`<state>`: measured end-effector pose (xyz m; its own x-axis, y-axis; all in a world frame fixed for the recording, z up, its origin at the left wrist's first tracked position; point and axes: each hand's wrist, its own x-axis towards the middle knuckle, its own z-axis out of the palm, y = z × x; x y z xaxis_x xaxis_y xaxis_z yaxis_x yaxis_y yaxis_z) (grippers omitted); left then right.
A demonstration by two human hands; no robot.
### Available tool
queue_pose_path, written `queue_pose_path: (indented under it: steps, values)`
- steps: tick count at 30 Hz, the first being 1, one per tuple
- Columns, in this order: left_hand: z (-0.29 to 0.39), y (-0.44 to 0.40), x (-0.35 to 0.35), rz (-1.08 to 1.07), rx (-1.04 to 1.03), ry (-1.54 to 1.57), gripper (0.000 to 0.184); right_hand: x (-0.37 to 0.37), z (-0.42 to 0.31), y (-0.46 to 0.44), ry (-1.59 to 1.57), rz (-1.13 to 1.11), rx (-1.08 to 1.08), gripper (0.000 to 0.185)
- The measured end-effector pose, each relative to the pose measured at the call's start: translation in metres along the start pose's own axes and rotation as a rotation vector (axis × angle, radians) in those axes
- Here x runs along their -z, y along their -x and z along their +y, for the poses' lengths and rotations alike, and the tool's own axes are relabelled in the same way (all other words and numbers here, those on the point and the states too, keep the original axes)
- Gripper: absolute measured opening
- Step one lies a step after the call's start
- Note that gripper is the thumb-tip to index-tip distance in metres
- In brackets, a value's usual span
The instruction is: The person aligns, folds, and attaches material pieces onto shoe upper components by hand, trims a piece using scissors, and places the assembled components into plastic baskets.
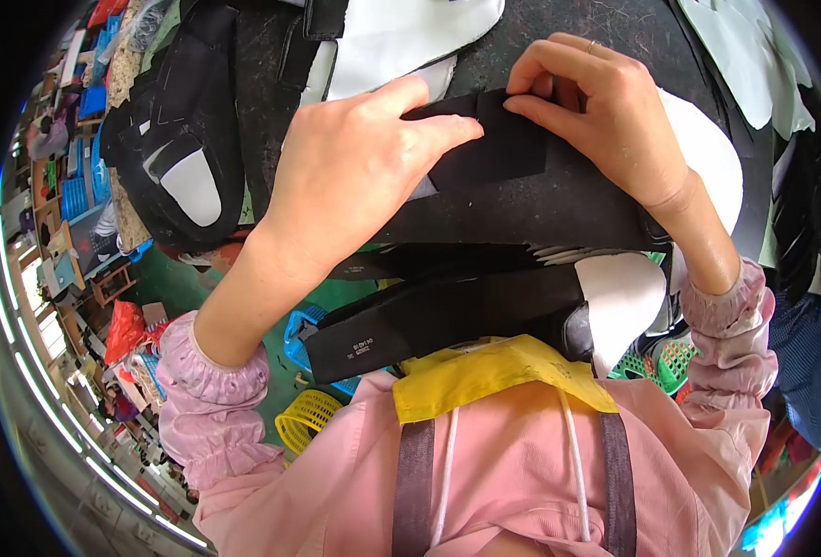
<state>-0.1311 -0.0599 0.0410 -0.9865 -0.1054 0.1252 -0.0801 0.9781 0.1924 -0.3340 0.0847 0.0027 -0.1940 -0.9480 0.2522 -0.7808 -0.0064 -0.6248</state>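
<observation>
Black fabric piece (499, 148), one, lies on the table (605, 200) near its front edge, long axis running roughly left to right. Two hands reach over it, wrists bent inward: the right hand (592, 111) pinches its far edge, thumb against forefinger; the left hand (359, 158) points its thumb rightward, its grip unclear.

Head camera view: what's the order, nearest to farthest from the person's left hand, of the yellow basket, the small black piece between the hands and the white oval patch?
Measured from the left hand:
1. Small black piece: at its fingertips, toward the right.
2. White oval patch: off to the left, at tabletop level.
3. Yellow basket: lowest and farthest, below the tabletop.
</observation>
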Motion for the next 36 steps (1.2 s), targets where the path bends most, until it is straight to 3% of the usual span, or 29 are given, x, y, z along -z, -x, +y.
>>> queue_pose_path:
  steps: [4,7,8,11,12,13,15,16,17,20,21,22,23,25,28,30,32,33,36]
  values:
    - [0.003,-0.001,0.001,-0.009,-0.018,-0.064,0.027,-0.006,-0.003,-0.003,0.143,0.110,0.154,0.036]
    - [0.001,0.004,-0.006,-0.007,0.013,-0.045,0.029,-0.012,-0.008,0.003,0.260,0.051,0.166,0.030]
    - [0.000,0.004,-0.007,0.002,0.003,-0.021,0.028,-0.009,-0.008,0.006,0.198,-0.018,0.137,0.040]
    - [-0.004,0.008,-0.013,0.051,-0.008,0.072,0.025,0.009,0.002,0.013,0.128,-0.031,0.139,0.043]
    - [-0.007,0.010,-0.017,0.069,-0.008,0.123,0.025,0.026,-0.001,0.020,0.129,-0.088,-0.045,0.045]
    - [-0.009,0.011,-0.019,0.092,-0.009,0.171,0.024,0.038,0.013,0.025,0.131,-0.121,-0.083,0.041]
    - [-0.007,0.015,-0.011,0.041,0.018,0.338,0.024,0.072,0.027,0.040,0.208,-0.164,-0.098,0.037]
    - [0.001,0.019,0.001,0.009,0.026,0.446,0.025,0.089,0.015,0.051,0.175,-0.174,-0.225,0.035]
    - [0.010,0.026,0.014,-0.028,0.034,0.552,0.025,0.101,0.004,0.062,0.021,-0.157,-0.247,0.032]
    - [0.032,0.058,0.042,-0.231,0.099,0.741,0.028,0.116,-0.053,0.086,-0.311,-0.386,-0.472,0.031]
    - [0.037,0.074,0.035,-0.281,0.129,0.783,0.028,0.102,-0.055,0.095,-0.202,-0.467,-0.263,0.029]
    - [0.041,0.093,0.020,-0.327,0.126,0.703,0.025,0.085,-0.059,0.105,-0.128,-0.522,-0.204,0.027]
    - [0.046,0.114,0.001,-0.347,0.132,0.639,0.025,0.056,-0.048,0.124,-0.072,-0.465,0.001,0.027]
    - [0.053,0.138,-0.019,-0.464,0.213,0.460,0.018,0.036,-0.050,0.121,-0.058,-0.455,0.084,0.024]
    - [0.036,0.134,0.003,-0.418,0.088,0.530,0.018,0.053,-0.051,0.086,-0.173,-0.292,-0.014,0.019]
    - [0.013,0.108,0.026,-0.278,-0.022,0.505,0.016,0.062,-0.037,0.053,-0.205,-0.228,-0.080,0.016]
    - [-0.011,0.073,0.048,-0.156,0.104,0.400,0.020,0.055,-0.015,0.016,-0.097,-0.063,-0.063,0.018]
    - [-0.030,0.055,0.054,-0.057,0.078,0.301,0.019,0.045,0.002,-0.005,-0.038,0.079,0.038,0.024]
    - [-0.088,-0.005,0.049,0.262,0.174,0.230,0.020,0.023,0.049,-0.072,0.399,0.354,-0.042,0.066]
